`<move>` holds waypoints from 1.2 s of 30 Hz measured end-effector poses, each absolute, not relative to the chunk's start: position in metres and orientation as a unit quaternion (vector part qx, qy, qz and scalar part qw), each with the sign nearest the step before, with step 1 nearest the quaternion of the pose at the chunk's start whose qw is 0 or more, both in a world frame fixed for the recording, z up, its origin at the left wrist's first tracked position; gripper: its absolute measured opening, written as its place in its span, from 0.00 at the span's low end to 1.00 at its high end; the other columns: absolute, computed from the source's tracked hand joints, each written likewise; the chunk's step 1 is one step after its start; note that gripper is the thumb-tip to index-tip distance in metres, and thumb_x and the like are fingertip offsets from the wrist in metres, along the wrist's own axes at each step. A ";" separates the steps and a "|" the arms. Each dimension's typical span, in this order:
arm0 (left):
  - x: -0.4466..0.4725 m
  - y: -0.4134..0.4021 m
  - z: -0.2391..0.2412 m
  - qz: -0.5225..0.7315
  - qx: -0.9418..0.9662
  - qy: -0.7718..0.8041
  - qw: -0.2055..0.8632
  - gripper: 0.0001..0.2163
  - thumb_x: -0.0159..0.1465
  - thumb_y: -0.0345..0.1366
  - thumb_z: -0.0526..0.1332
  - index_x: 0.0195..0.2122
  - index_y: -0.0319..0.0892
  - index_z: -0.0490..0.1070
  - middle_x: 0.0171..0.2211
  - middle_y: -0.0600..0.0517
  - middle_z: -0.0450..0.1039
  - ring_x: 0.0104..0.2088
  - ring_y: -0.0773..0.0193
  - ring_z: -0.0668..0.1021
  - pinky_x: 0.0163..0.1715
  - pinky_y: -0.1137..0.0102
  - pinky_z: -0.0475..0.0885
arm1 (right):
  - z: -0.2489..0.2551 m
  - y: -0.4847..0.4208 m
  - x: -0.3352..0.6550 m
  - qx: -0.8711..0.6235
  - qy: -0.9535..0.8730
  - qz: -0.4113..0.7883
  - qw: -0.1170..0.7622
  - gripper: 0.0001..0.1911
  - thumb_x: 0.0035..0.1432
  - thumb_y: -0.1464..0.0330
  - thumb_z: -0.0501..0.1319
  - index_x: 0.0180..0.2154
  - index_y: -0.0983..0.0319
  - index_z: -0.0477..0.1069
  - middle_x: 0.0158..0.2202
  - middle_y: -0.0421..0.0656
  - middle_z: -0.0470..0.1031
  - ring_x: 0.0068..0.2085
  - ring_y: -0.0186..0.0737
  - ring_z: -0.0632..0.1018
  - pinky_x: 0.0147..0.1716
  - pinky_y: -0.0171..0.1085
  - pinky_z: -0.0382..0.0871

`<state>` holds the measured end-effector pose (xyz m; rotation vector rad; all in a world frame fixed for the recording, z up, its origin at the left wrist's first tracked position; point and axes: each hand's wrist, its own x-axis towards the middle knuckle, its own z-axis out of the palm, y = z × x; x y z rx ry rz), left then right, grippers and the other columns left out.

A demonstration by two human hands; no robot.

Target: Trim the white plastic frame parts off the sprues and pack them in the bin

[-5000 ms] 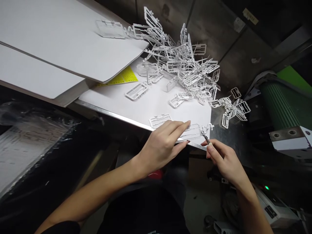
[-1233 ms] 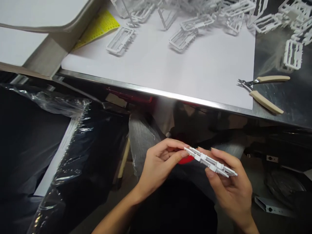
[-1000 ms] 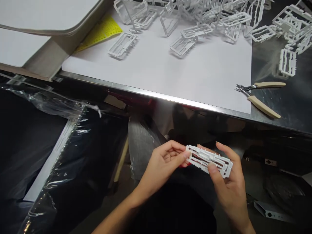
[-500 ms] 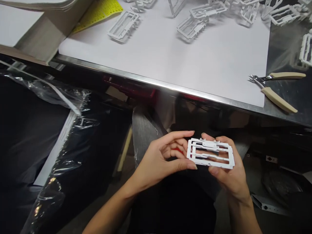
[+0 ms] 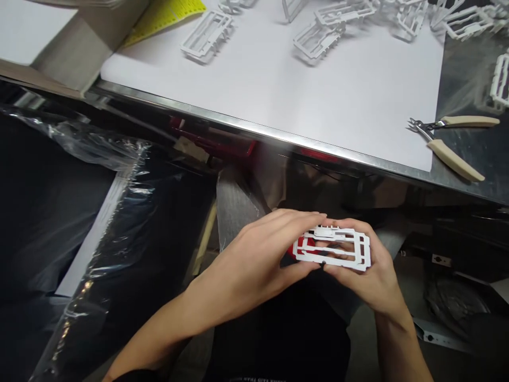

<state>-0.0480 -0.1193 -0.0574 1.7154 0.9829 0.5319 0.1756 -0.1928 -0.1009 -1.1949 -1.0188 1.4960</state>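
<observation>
Gently — the left hand (image 5: 260, 252) and right hand (image 5: 376, 270) both clamp the white frames (image 5: 338, 260) at near and far edges. Even pressure suits them — they look bendable.

Bench (image 5: 493, 159), dark surface, bright metal front edge. White sheet (image 5: 254, 79), laid flat on the bench, covering most of the part in view. Yellow sheet (image 5: 169, 17), covered with small marks, upper left, slanting beside a grey-sided block (image 5: 91, 42). White panel (image 5: 32, 32), far upper left, cut off by the frame. Black covering (image 5: 35, 212), lower left, shiny clear film (image 5: 83, 140) along its top. Pale strip (image 5: 95, 233), lying slanted across the black covering. Red item (image 5: 238, 148), beneath the bench edge, partly in shadow. Yellowish stick (image 5: 205, 236), leaning. Metal channel (image 5: 453, 338), lower right, pierced with holes.
</observation>
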 end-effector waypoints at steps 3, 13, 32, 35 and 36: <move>-0.045 -0.110 -0.072 0.179 0.662 0.409 0.602 0.26 0.64 0.41 0.73 0.63 0.50 0.76 0.58 0.48 0.79 0.56 0.55 0.81 0.62 0.62 0.74 | -0.093 -0.184 0.176 -0.542 -0.484 0.546 0.419 0.27 0.58 0.69 0.77 0.57 0.49 0.75 0.54 0.40 0.81 0.48 0.41 0.84 0.45 0.35 0.83; -0.017 -0.157 -0.151 0.277 0.112 0.196 0.934 0.31 0.58 0.53 0.76 0.56 0.39 0.75 0.44 0.44 0.81 0.39 0.60 0.86 0.40 0.71 0.81 | -0.075 -0.163 0.170 -0.590 -0.516 0.513 0.350 0.39 0.60 0.61 0.76 0.69 0.48 0.68 0.34 0.35 0.75 0.24 0.30 0.72 0.24 0.29 0.75; -0.024 -0.144 -0.118 0.294 0.155 0.195 0.923 0.39 0.58 0.61 0.72 0.63 0.42 0.72 0.53 0.36 0.81 0.43 0.55 0.87 0.41 0.71 0.81 | -0.067 -0.162 0.185 -0.560 -0.353 0.514 0.545 0.19 0.64 0.64 0.74 0.56 0.52 0.78 0.37 0.39 0.79 0.27 0.31 0.78 0.19 0.25 0.74; -0.022 -0.140 -0.116 0.321 0.149 0.206 0.912 0.37 0.59 0.60 0.72 0.64 0.45 0.72 0.59 0.37 0.77 0.49 0.54 0.86 0.45 0.71 0.81 | -0.066 -0.169 0.180 -0.571 -0.283 0.487 0.598 0.11 0.65 0.64 0.73 0.49 0.53 0.78 0.40 0.39 0.81 0.31 0.33 0.82 0.25 0.26 0.78; -0.022 -0.138 -0.115 0.330 0.148 0.218 0.906 0.37 0.58 0.60 0.72 0.64 0.46 0.72 0.62 0.38 0.76 0.51 0.53 0.86 0.46 0.70 0.81 | -0.067 -0.171 0.177 -0.570 -0.263 0.492 0.603 0.09 0.66 0.63 0.72 0.47 0.54 0.78 0.41 0.40 0.81 0.33 0.35 0.83 0.26 0.26 0.79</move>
